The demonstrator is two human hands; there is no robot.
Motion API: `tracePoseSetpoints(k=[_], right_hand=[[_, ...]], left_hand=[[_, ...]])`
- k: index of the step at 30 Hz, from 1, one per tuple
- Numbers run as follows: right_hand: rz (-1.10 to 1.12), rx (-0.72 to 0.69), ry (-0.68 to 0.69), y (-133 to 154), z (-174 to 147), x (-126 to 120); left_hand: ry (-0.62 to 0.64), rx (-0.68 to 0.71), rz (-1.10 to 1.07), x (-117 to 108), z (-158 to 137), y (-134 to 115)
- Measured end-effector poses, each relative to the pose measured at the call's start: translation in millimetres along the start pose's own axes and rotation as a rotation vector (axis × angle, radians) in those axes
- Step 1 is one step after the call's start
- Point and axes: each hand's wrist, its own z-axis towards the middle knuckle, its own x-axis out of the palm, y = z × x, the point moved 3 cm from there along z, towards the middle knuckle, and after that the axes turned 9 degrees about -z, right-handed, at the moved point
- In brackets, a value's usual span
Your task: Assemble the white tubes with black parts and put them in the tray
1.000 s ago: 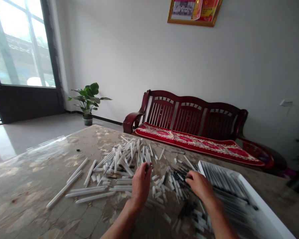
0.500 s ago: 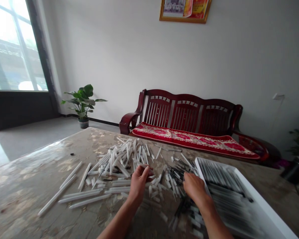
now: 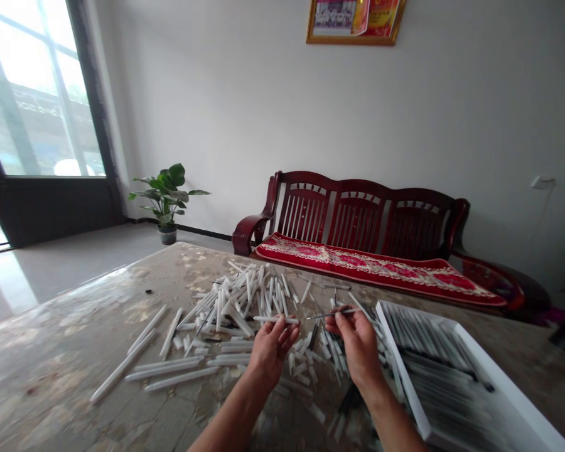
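Pinched in my left hand (image 3: pixel 269 353) is a white pen barrel (image 3: pixel 265 319), held level with its end toward the right. My right hand (image 3: pixel 359 346) grips a thin dark pen refill (image 3: pixel 319 315), its tip pointing left. A small gap lies between the refill tip and the barrel's end. Behind my left hand spreads a heap of white barrels (image 3: pixel 238 295), some long and some short. Dark refills and small white pieces (image 3: pixel 334 351) lie under and between both hands, partly hidden by my right hand.
A white box (image 3: pixel 494 358) with rows of pens stands to the right. Several long white barrels (image 3: pixel 174 378) lie at left on the patterned table (image 3: pixel 51 383), past a small dark bit (image 3: pixel 148 291). Beyond the table are a red-cushioned wooden bench (image 3: pixel 348 254) and a potted plant (image 3: pixel 167 233).
My right hand has lifted from the dark refills beside the box, bringing up one refill toward the barrel. My left hand now holds the barrel level. The view has shifted slightly left.
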Motion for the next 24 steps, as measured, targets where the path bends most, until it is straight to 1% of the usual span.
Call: tracePoseSetpoints(k=[4, 10, 12, 14, 16, 17, 20, 21, 23, 24], right_hand=[[0.059, 0.017, 0.014, -0.2, -6.5, 7.9], [0.058, 0.044, 0.066, -11.0, -14.1, 19.1], [0.036, 0.03, 0.093, -17.0, -18.0, 24.9], [-0.032, -0.014, 0.139, -22.3, -19.4, 28.9], [-0.15, -0.073, 0.159, -25.8, -15.0, 26.1], [-0.231, -0.102, 0.153, -26.6, -10.4, 20.9], [-0.58, -0.174, 0.122, -25.6, 8.8, -7.1], [-0.729, -0.176, 0.128, -25.1, 15.2, -18.5], [-1.002, -0.124, 0.175, -25.7, 25.0, -40.7], [-1.104, -0.092, 0.205, -26.4, 27.8, -50.0]], left_hand=[[-0.006, -0.018, -0.012, 0.9, -0.6, 0.4], [0.008, -0.038, -0.022, 1.7, -3.2, 7.6], [0.019, -0.053, -0.02, 1.3, -4.8, 11.3], [0.028, -0.074, -0.023, 1.4, -6.5, 13.2], [0.021, -0.089, -0.048, 2.0, -7.4, 11.8], [0.007, -0.09, -0.068, 2.4, -7.4, 9.7], [-0.047, -0.073, -0.125, 2.8, -5.4, 1.0], [-0.06, -0.065, -0.135, 2.7, -4.2, -1.5], [-0.072, -0.051, -0.142, 1.8, -2.0, -3.8], [-0.073, -0.046, -0.139, 1.1, -1.1, -3.5]])
